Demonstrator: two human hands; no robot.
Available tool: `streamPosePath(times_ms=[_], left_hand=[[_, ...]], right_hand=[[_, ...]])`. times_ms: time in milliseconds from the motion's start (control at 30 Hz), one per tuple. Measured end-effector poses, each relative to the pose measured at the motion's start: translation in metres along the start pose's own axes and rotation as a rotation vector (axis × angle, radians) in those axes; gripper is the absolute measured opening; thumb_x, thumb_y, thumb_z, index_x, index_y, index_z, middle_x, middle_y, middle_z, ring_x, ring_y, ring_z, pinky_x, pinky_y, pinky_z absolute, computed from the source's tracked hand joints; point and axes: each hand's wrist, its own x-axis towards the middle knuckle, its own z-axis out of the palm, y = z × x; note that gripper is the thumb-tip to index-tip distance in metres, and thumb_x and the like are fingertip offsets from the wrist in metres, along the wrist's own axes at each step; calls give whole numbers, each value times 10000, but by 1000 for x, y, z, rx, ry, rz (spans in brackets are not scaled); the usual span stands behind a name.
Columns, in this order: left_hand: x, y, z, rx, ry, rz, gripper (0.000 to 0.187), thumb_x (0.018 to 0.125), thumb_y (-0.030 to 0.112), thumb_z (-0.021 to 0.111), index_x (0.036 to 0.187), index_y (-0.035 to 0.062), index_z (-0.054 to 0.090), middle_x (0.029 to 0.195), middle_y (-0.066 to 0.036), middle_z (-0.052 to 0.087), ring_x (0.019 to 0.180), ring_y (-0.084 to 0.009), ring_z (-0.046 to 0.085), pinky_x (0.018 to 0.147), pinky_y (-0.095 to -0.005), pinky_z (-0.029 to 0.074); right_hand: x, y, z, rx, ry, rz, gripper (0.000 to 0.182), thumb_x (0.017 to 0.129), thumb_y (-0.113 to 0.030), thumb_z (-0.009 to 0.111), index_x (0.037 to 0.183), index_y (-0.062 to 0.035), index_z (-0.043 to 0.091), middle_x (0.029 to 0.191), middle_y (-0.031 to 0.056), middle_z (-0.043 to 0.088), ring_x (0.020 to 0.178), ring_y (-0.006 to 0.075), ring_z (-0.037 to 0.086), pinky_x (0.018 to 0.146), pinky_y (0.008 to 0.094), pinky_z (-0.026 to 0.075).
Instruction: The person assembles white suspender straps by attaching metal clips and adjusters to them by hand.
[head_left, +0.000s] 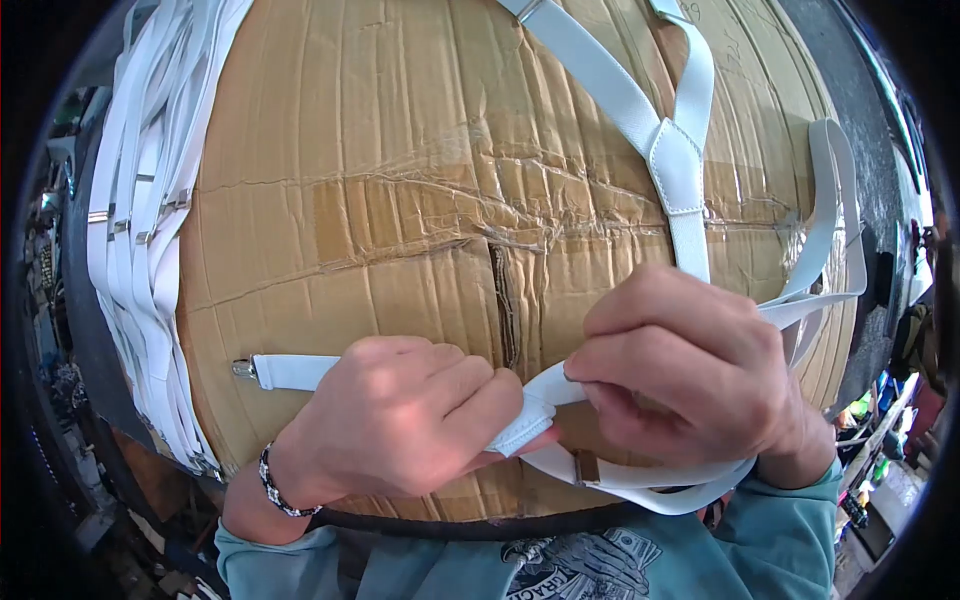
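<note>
White elastic suspenders lie across the cardboard, their straps joining at a stitched white Y-shaped patch. Near the front edge, my left hand is closed around one strap. A stitched white tab pokes out by its thumb and index finger. Beyond its other side, the strap end carries a metal clip. My right hand pinches the strap just to the right of the tab; its fingertips partly hide the fabric. Below it, a looped strap bears a metal slider.
A thick bundle of white straps with metal sliders hangs along the left side. Creased, taped cardboard covers the work surface, with a torn slit near the middle. More strap loops lie at the right edge.
</note>
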Motion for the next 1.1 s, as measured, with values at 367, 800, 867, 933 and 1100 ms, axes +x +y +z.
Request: streamPosePath(times_ms=[367, 800, 867, 933, 1100], left_hand=[[3, 2, -6, -13, -62, -31, 295, 687, 217, 871, 817, 26, 688, 687, -54, 595, 540, -248, 582, 481, -364, 426], [3, 0, 0, 100, 14, 59, 184, 725, 158, 703, 854, 54, 623, 677, -21, 479, 601, -159, 590, 517, -304, 466], [2, 1, 3, 118, 27, 59, 182, 727, 164, 705, 840, 63, 605, 672, -25, 477, 600, -163, 594, 516, -309, 468], [-1, 1, 1, 63, -21, 23, 255, 659, 163, 715, 858, 19, 648, 725, -65, 572, 608, -226, 610, 517, -349, 478], [0, 2, 2, 72, 9, 19, 165, 752, 170, 691, 822, 77, 575, 681, -31, 492, 607, -177, 607, 519, -326, 475]], right_hand=[[1, 0, 9, 120, 114, -27, 259, 695, 18, 823, 939, 3, 737, 875, 128, 671, 643, 206, 663, 495, 313, 514], [6, -11, 13, 140, 3, -193, 284, 668, -12, 778, 930, 60, 693, 881, 138, 638, 635, 216, 637, 480, 317, 511], [4, -10, 8, 99, -23, -169, 298, 645, -1, 783, 924, 55, 691, 867, 132, 629, 632, 224, 637, 484, 323, 512], [2, -8, 5, 63, -27, -152, 300, 635, 10, 786, 917, 47, 692, 857, 126, 624, 631, 228, 640, 490, 326, 514], [6, -10, 3, 82, 26, -121, 298, 642, 21, 792, 924, 48, 698, 859, 128, 637, 637, 228, 652, 503, 335, 521]])
